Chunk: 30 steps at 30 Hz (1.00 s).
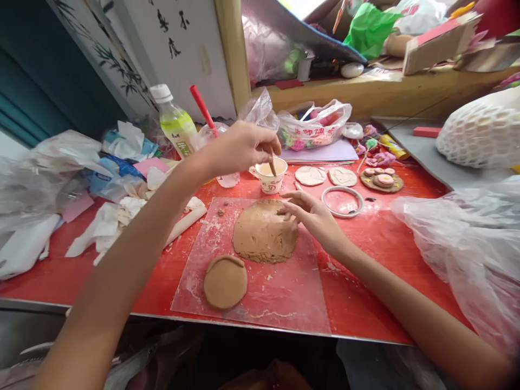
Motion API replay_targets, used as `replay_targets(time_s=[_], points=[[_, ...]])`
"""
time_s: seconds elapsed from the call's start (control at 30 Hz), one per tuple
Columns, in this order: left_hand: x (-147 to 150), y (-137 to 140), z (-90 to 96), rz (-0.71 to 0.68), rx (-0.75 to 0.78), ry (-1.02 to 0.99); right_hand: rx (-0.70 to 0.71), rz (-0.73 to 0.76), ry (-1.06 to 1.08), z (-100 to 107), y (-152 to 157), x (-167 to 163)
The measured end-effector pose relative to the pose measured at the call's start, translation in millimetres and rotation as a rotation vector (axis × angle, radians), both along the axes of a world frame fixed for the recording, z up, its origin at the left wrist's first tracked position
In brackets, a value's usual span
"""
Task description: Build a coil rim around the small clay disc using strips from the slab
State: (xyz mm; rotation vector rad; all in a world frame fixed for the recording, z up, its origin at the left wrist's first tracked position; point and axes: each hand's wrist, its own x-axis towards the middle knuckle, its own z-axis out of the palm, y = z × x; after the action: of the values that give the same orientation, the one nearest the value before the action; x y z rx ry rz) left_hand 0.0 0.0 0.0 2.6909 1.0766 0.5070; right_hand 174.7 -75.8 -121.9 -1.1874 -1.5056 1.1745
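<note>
My left hand is closed in a pinch above a small paper cup with pale, cloudy liquid in it. From its fingertips a thin clay-coloured strip hangs down into the cup's mouth. My right hand has its fingers apart at the right edge of a rolled slab of brown clay; whether the fingertips touch the slab I cannot tell. In front of the slab lies a round clay disc with a coil of clay along its top rim. Both rest on a clear plastic sheet.
Behind my right hand are a white ring, two pale clay discs and a decorated clay piece. A rolling pin, crumpled tissues and a green drink bottle stand left. Plastic bags crowd the right.
</note>
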Motion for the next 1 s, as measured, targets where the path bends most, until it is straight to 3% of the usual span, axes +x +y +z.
replay_targets(time_s=[0.2,0.43,0.63,1.0], points=[[-17.1,-44.8,-45.8,-0.099,-0.131,-0.237,-0.117,0.201,0.206,2.5,-4.3,-2.4],[-30.7,-61.6,-77.8,0.002,-0.3,-0.228,-0.129,0.253,0.101,0.8,-6.3,-4.4],[-32.3,-63.1,-92.4,0.016,-0.251,-0.169,-0.096,0.207,0.053,1.6,-6.4,-5.5],[-29.5,-66.8,-99.9,0.048,-0.175,-0.168,-0.01,0.182,0.039,-5.7,-7.9,-7.1]])
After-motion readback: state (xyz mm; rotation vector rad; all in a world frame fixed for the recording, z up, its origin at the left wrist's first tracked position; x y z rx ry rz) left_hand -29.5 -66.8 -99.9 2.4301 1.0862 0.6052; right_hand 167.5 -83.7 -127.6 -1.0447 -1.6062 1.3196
